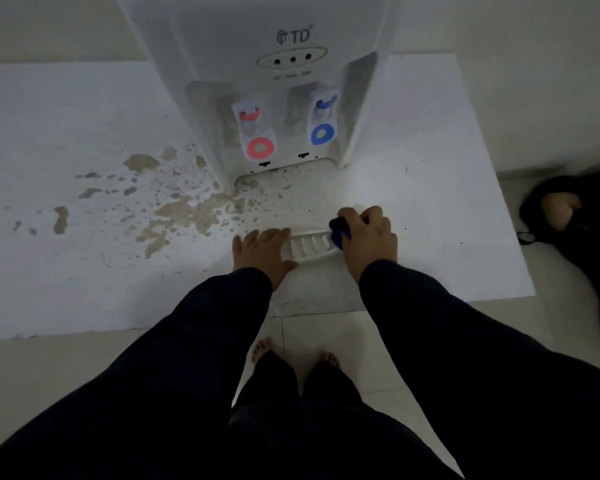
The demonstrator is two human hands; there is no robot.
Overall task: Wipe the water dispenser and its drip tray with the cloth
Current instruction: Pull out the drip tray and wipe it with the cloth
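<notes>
A white water dispenser [257,64] stands at the back of a white counter, with a red tap [257,133] on the left and a blue tap [323,123] on the right. The white slotted drip tray [307,245] lies out on the counter in front of it. My left hand [262,254] rests flat on the tray's left end with straight fingers. My right hand [369,237] grips a dark blue cloth [340,232] and presses it on the tray's right end.
The white counter [447,209] carries brown stains and splashes [181,209] left of the dispenser. A dark bag or shoe [568,216] sits on the floor at the right. Below the counter edge are pale floor tiles [326,337] and my bare feet.
</notes>
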